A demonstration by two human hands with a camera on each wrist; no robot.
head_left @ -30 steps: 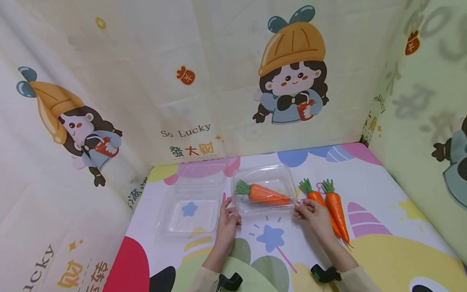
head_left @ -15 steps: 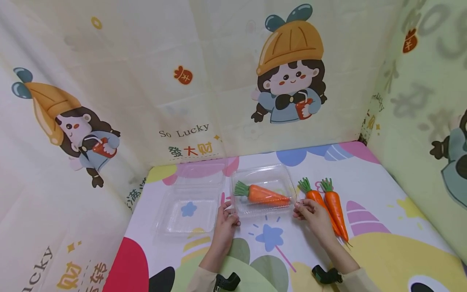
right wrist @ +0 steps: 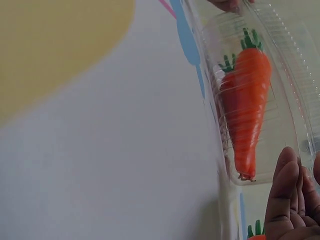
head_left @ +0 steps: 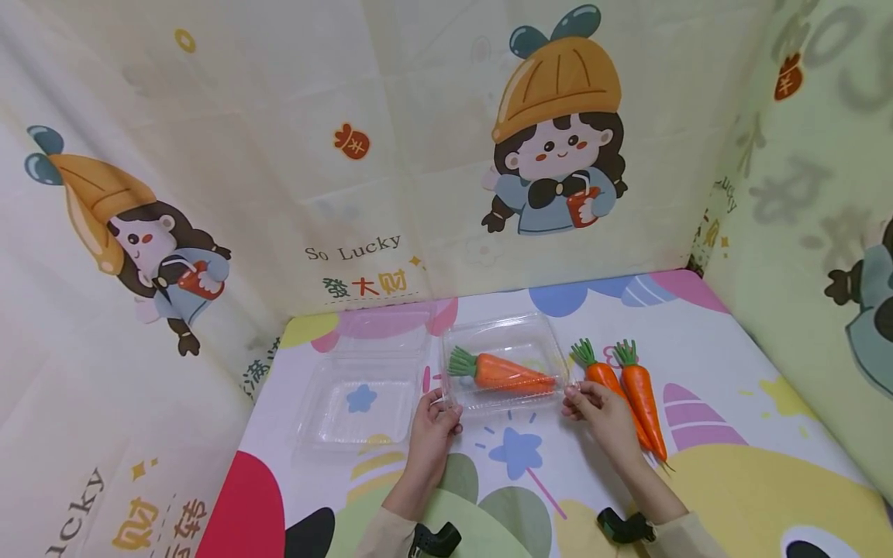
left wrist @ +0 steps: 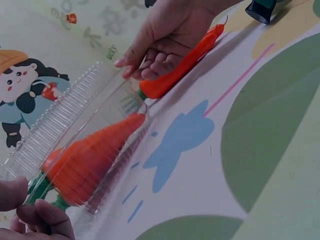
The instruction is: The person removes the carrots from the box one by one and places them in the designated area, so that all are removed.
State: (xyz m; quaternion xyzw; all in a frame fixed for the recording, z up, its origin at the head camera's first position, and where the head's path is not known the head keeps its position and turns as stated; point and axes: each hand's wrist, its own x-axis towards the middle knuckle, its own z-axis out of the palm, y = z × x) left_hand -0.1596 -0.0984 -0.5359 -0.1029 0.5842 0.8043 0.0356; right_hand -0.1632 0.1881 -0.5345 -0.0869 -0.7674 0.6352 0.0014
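L hand (head_left: 432,434) pinches a clear plastic box (head_left: 516,335) at its near L corner, fingers bent against thumb; R hand (head_left: 601,415) pinches the near R corner btwn thumb & fingertips. Orange carrot (head_left: 505,373) (poss. two, or a reflection, can't tell) lies inside, btwn the two sets of fingertips, leaves twd L, tip twd R. Box is nr the table's (head_left: 705,333) back edge; 2nd clear box (head_left: 401,418), open, sits twd the back L corner. Loose carrots (head_left: 645,399) lie just R of box.

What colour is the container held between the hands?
None: the container is clear and see-through, shown best in the head view.
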